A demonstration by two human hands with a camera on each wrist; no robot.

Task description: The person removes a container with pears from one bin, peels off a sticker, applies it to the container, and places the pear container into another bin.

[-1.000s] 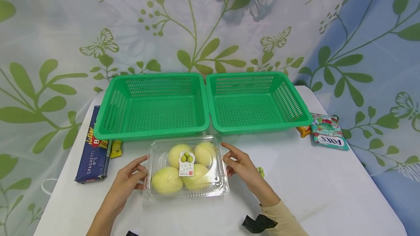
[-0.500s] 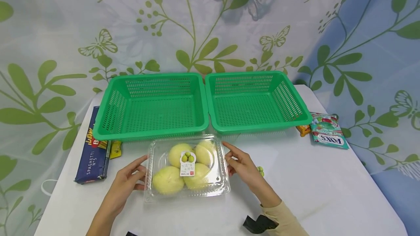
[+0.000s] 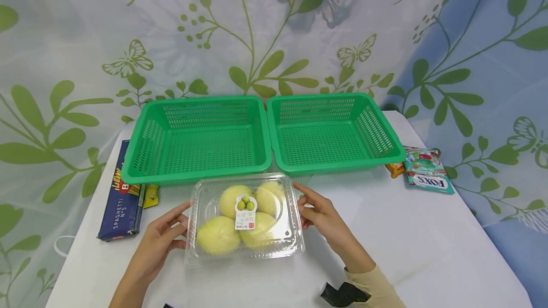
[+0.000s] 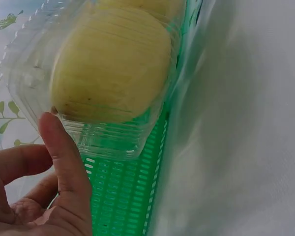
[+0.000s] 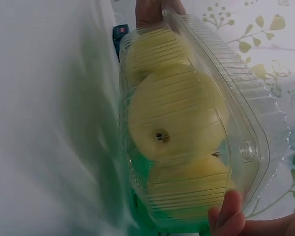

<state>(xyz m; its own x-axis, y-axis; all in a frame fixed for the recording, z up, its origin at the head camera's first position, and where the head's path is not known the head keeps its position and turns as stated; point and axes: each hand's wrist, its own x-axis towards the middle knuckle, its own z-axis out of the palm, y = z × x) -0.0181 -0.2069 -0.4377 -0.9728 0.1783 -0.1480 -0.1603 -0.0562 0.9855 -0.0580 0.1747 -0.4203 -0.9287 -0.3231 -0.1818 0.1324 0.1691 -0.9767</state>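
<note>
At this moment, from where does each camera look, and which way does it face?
Head: on the head, facing forward and down at the clear box, pale yellow fruit and green baskets; left hand and right hand show.
Left wrist: on that wrist, looking past the left fingers at the box's left end.
Right wrist: on that wrist, looking at the right end; the right fingers show low, the left hand at top.
Both wrist views share the box and fruit.

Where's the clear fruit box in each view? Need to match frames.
Head: clear fruit box lower centre, slightly left, between left hand and right hand.
Left wrist: box upper left, cut off at top.
Right wrist: box centre to right.
Shared landmark: leaf-print backdrop, at left wrist's left edge, right wrist's right side.
</note>
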